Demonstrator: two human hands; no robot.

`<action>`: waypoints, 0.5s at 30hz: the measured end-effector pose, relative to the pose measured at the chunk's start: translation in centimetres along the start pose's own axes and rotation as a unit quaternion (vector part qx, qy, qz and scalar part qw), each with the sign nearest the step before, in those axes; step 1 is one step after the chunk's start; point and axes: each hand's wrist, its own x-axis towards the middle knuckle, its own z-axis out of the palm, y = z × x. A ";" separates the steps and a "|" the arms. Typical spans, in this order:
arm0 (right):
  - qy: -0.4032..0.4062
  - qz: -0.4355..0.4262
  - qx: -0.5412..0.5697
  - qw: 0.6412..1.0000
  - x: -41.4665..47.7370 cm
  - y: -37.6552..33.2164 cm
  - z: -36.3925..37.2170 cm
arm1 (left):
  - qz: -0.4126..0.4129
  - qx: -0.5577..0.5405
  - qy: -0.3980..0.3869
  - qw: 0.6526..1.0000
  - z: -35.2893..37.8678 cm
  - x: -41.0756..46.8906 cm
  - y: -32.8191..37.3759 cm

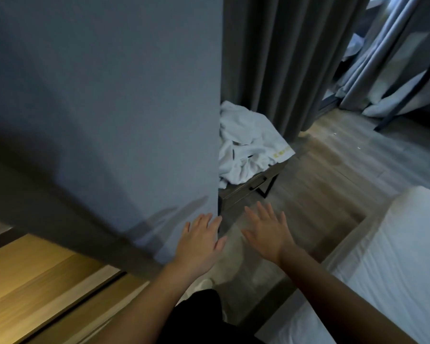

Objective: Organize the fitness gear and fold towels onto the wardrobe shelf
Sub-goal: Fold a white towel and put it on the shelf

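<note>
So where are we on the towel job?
Done: nothing visible. The white towels lie in a crumpled heap on the small table. In hand: nothing; left hand and right hand are both open and empty, stretched forward. Left: folding and shelving the towels; no fitness gear or shelf in view.

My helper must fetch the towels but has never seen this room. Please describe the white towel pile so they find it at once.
Start at the grey-blue wall on the left; past its right edge, before the grey curtain, stands a low table. The towel pile lies on it: crumpled white cloth with a yellow mark, unlike the smooth bed.
</note>
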 end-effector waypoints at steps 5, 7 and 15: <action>0.020 0.036 0.023 0.999 3.8 4.3 -1.9 | 0.039 0.015 -0.016 0.999 -0.5 7.3 2.6; 0.031 0.045 0.025 0.998 5.9 6.2 -2.9 | 0.047 0.013 -0.009 0.999 -1.3 11.0 3.8; 0.055 0.028 0.023 0.998 17.1 13.3 -9.3 | 0.014 0.002 0.022 1.000 -4.4 26.0 7.3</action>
